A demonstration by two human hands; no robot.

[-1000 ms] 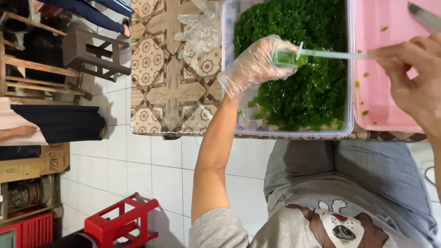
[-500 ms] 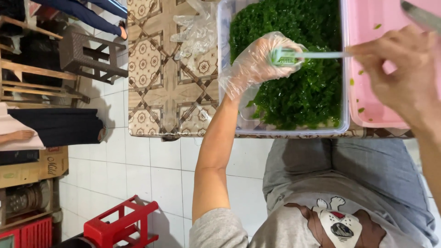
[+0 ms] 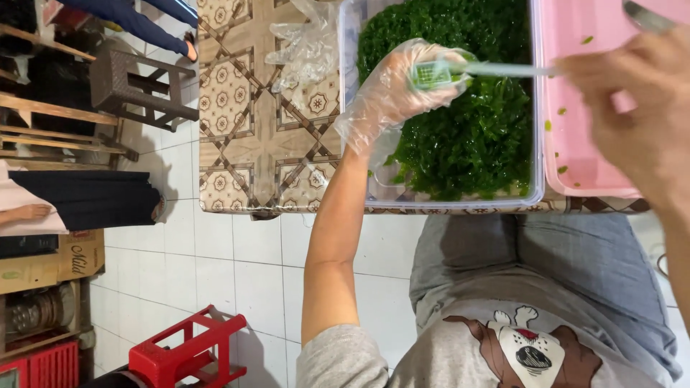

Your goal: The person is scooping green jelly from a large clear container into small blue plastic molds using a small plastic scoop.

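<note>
A green tool (image 3: pixel 431 72) is pinched at its head by the gloved left hand (image 3: pixel 392 90) fingers (image 3: pixel 449 88), over the greens (image 3: pixel 460 108). Its handle is gripped by the closed right hand (image 3: pixel 640 100) fingers, further right.

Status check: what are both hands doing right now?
Left hand, gloved, grips green stalk. Right hand, bare, grips its other end. Chopped greens below. Nothing blocking.

Only one package in sight, a flat brown cardboard box (image 3: pixel 50 262) with dark printed lettering, lying at far left on the floor beside stacked wooden shelving.
</note>
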